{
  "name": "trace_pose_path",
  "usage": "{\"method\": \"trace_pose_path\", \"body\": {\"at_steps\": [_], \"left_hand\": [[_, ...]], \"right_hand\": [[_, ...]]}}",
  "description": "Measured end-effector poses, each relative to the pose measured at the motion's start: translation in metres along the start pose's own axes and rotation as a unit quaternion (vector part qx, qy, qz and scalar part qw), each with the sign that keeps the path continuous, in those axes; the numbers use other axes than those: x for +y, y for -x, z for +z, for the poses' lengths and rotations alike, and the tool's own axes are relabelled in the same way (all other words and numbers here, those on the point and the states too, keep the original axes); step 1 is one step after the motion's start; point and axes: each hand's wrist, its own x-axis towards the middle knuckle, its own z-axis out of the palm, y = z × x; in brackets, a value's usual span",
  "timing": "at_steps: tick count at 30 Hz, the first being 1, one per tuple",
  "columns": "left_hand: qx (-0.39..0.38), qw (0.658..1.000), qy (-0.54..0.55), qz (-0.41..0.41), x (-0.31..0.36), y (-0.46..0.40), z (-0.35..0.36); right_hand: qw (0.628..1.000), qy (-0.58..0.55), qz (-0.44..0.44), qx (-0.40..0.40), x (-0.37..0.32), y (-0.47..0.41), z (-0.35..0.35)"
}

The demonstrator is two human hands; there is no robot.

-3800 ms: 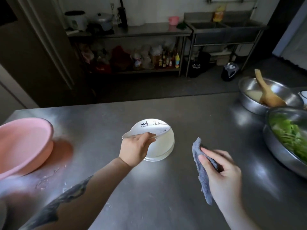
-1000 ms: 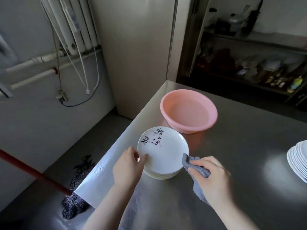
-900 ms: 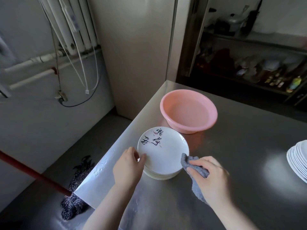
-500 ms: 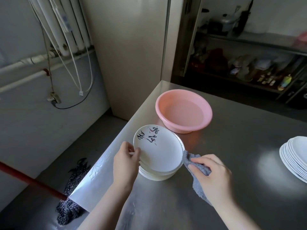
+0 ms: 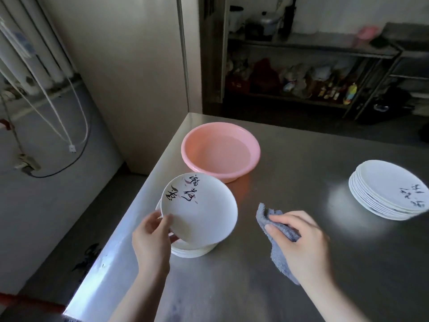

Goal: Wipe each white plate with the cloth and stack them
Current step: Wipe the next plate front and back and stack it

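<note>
My left hand grips the near-left rim of a white plate with black brush lettering, tilted up off a low stack of white plates at the table's left edge. My right hand holds a grey cloth just right of that plate, not touching it. A taller stack of white plates stands at the right on the steel table.
A pink plastic basin sits just behind the left stack. The table's left edge drops to the floor close to my left hand. Shelves with bottles and pots line the dark back wall.
My left hand has lifted the top plate off the left stack and tilted it. My right hand with the cloth has drawn slightly right, away from the plate. The view swung right.
</note>
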Motion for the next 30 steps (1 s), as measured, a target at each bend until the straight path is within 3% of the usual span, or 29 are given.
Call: {"method": "trace_pose_path", "body": {"at_steps": [7,14,22,30], "left_hand": [[-0.137,0.990,0.037,-0.001,0.013,0.067,0.076],[-0.239,0.968,-0.018,-0.080,-0.063,0.170,0.172],[-0.209,0.962,-0.047,-0.167,-0.154,0.284,0.241],[-0.161,0.969,-0.064,-0.178,-0.175,0.335,0.263]], "right_hand": [[0.994,0.018,0.000,0.109,0.021,-0.004,-0.091],[0.986,0.049,0.031,0.156,0.099,0.021,-0.198],[0.990,0.090,0.071,0.081,0.204,0.047,-0.307],[0.993,0.062,0.093,0.033,0.249,0.057,-0.340]]}}
